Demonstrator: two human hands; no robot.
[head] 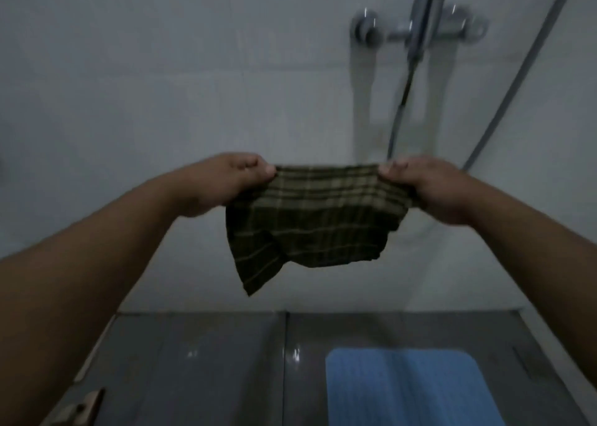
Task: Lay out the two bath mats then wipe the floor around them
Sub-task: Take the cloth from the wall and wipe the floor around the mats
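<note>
A dark green checked cloth (pixel 310 219) hangs in the air in front of the white tiled wall. My left hand (pixel 226 183) pinches its upper left corner and my right hand (pixel 426 188) pinches its upper right corner, so the top edge is stretched between them. The lower part droops, with one corner hanging down at the left. Below, a blue bath mat (pixel 407 390) lies flat on the dark grey glossy floor (pixel 210 370), at the lower right. Only one mat is in view.
A chrome shower mixer (pixel 420 28) with a hose is fixed high on the wall at the right. A curved shower rail or glass edge (pixel 517 80) runs down the right side. A small beige object (pixel 87 406) sits at the floor's lower left edge.
</note>
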